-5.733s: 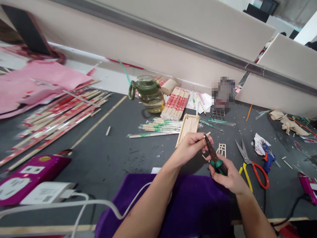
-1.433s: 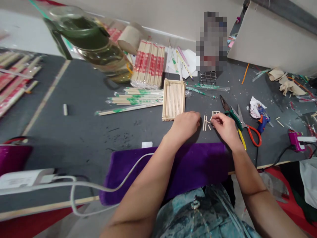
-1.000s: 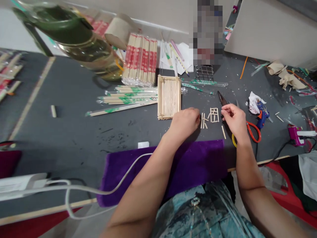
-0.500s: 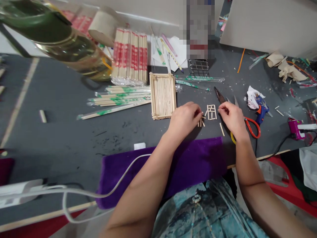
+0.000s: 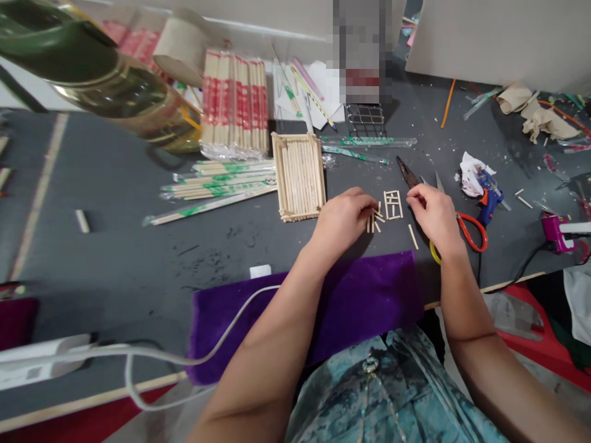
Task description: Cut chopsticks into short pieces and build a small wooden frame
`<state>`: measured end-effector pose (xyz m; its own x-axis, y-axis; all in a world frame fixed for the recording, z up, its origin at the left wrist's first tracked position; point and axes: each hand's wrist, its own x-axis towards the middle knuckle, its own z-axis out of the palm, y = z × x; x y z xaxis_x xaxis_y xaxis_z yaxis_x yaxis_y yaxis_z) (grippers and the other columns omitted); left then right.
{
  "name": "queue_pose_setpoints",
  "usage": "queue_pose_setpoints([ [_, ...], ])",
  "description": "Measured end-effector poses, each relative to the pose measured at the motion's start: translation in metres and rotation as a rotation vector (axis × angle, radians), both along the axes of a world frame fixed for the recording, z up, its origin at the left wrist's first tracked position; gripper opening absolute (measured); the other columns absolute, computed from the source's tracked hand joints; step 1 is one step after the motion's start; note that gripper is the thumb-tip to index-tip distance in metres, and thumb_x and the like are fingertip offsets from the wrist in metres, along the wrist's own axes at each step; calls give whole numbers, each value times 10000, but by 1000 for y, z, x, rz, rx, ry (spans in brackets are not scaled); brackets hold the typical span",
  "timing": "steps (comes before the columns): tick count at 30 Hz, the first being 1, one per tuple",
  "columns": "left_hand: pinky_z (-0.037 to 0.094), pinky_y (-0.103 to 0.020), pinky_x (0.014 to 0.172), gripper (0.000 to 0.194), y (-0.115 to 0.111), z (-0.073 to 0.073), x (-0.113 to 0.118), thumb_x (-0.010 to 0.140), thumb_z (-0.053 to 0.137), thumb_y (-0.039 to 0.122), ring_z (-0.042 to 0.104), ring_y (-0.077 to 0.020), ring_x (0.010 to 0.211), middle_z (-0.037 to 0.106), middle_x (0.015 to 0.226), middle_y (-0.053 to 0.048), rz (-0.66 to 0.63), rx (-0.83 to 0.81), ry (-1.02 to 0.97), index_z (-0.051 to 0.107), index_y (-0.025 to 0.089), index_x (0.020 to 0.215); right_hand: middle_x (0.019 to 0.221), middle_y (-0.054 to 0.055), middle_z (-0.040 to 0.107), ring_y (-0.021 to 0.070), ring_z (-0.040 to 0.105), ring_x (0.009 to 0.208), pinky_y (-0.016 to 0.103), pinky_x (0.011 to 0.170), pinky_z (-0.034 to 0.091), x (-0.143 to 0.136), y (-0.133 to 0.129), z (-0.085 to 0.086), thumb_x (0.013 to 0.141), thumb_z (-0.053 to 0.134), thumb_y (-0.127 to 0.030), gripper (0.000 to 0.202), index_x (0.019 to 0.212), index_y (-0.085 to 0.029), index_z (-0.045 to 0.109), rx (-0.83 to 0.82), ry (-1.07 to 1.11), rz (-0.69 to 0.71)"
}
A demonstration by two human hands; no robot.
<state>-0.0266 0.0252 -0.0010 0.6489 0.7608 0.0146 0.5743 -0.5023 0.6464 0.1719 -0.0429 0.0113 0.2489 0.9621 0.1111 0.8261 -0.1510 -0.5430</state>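
My left hand (image 5: pixel 344 215) is closed in a pinch at the edge of a small pile of short cut sticks (image 5: pixel 375 224). Whether a stick is between its fingertips I cannot make out. Just right of the pile lies a little ladder-like frame (image 5: pixel 393 205) made of short sticks. My right hand (image 5: pixel 433 215) hovers on the frame's other side, thumb and fingers pressed together; anything in them is too small to see. One loose stick (image 5: pixel 413 237) lies below it. Pliers (image 5: pixel 407 172) and red-and-yellow-handled scissors (image 5: pixel 471 232) are partly behind the right hand.
Left of my hands stands a shallow tray of chopsticks (image 5: pixel 299 175), beside wrapped chopsticks (image 5: pixel 221 184) and a red-banded bundle (image 5: pixel 235 101). A large bottle (image 5: pixel 133 92) leans in at upper left. A blue glue gun (image 5: pixel 490 195) lies right. A purple cloth (image 5: pixel 369 289) and white cable (image 5: pixel 166 358) lie in front.
The view has shifted slightly. My left fingertips have drawn a little left, showing more of the short sticks. My right hand stays beside the small frame with its fingers together.
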Motion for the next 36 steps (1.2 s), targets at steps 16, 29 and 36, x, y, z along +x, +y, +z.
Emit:
queue_pose_setpoints([
  [16, 537, -336, 831, 473, -2, -1, -2, 916, 441, 53, 645, -233, 1004, 611, 1181, -127, -78, 61, 90, 696, 189, 1290, 884, 46, 710, 193, 631, 782, 321, 758, 447, -5, -2, -2, 946, 542, -213, 137, 882, -216, 663, 75, 35, 42],
  [29, 526, -321, 784, 429, 2, -9, -6, 903, 468, 40, 644, -199, 902, 636, 1085, -102, -110, 101, 51, 784, 218, 1132, 875, 45, 704, 182, 624, 758, 308, 750, 451, -3, 0, -2, 936, 550, -203, 121, 890, -211, 662, 76, 27, 15],
  [36, 512, -300, 760, 419, 2, -8, -6, 908, 456, 42, 648, -199, 913, 644, 1084, -99, -85, 110, 61, 788, 207, 1104, 873, 44, 706, 183, 623, 753, 313, 751, 448, 1, 1, -5, 934, 549, -226, 127, 900, -214, 671, 80, 19, -17],
])
